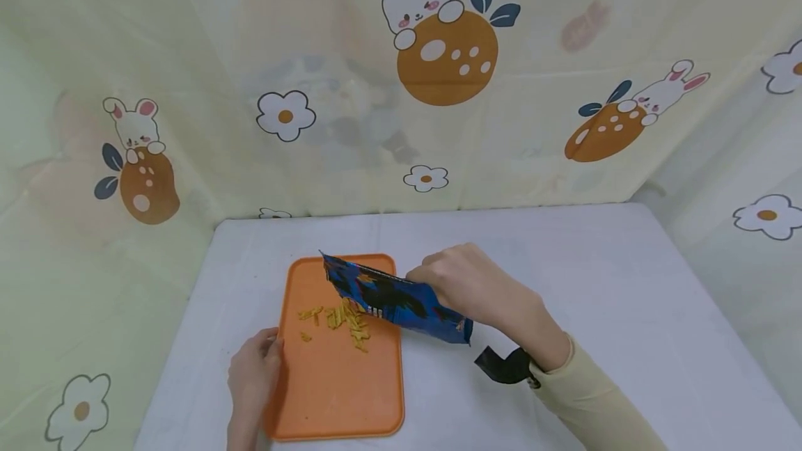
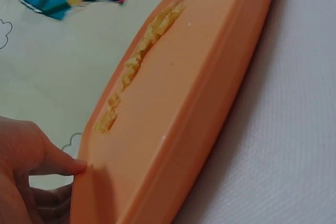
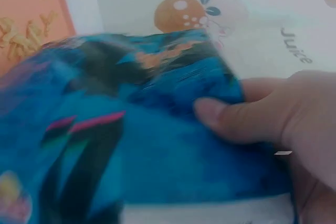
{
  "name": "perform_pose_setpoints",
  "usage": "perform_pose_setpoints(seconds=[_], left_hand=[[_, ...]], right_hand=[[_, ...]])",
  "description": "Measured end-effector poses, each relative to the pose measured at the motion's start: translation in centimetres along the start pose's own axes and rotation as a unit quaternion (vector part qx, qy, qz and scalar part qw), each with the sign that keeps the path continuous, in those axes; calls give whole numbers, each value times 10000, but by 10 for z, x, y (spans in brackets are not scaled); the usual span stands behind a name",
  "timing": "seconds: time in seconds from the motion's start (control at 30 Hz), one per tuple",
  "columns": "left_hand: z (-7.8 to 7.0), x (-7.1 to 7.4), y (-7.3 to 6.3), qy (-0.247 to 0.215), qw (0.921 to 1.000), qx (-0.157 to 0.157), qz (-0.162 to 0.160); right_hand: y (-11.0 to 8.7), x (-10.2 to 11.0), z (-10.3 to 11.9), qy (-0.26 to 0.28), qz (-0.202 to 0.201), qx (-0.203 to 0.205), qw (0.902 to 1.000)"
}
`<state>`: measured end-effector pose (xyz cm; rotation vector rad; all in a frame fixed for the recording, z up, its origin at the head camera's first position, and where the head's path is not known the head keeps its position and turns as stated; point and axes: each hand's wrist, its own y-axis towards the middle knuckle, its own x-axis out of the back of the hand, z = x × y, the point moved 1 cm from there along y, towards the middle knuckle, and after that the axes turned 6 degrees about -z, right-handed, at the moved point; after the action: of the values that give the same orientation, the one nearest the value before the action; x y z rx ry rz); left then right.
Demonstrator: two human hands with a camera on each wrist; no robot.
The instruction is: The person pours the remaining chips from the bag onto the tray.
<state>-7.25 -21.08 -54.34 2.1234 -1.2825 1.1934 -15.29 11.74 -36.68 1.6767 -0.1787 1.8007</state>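
A blue snack bag (image 1: pixel 401 301) is tilted over the orange tray (image 1: pixel 338 402), its left end above the tray. My right hand (image 1: pixel 470 284) grips the bag along its upper edge; in the right wrist view the thumb (image 3: pixel 226 119) presses on the blue wrapper (image 3: pixel 173 156). Yellow chips (image 1: pixel 347 322) lie in a loose pile on the tray under the bag, with several pieces scattered to the left. My left hand (image 1: pixel 253 371) holds the tray's left rim, thumb on the edge in the left wrist view, fingers (image 2: pixel 52 198) beside and below it.
The tray stands on a white-covered table (image 1: pixel 532 249). Behind it hangs a pale curtain (image 1: pixel 351 179) printed with rabbits and flowers, and more of it runs along both sides. A black strap (image 1: pixel 504 365) hangs at the right wrist.
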Motion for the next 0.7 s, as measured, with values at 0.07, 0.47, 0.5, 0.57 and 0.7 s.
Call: perform_pose_setpoints(seconds=[0.07, 0.47, 0.5, 0.57, 0.7], left_hand=[[0, 1, 0, 0, 10000, -14, 22], [-1, 3, 2, -54, 10000, -17, -25], [-1, 4, 2, -56, 10000, -31, -53], [-1, 4, 3, -45, 10000, -24, -74], [0, 4, 2, -58, 10000, -65, -12]], right_hand=[[0, 0, 0, -13, 27, -3, 10000], [3, 0, -4, 111, 148, -35, 9998], [3, -1, -4, 131, 157, -5, 9998], [3, 0, -5, 156, 118, -4, 9998], [2, -1, -5, 227, 142, 25, 9996]])
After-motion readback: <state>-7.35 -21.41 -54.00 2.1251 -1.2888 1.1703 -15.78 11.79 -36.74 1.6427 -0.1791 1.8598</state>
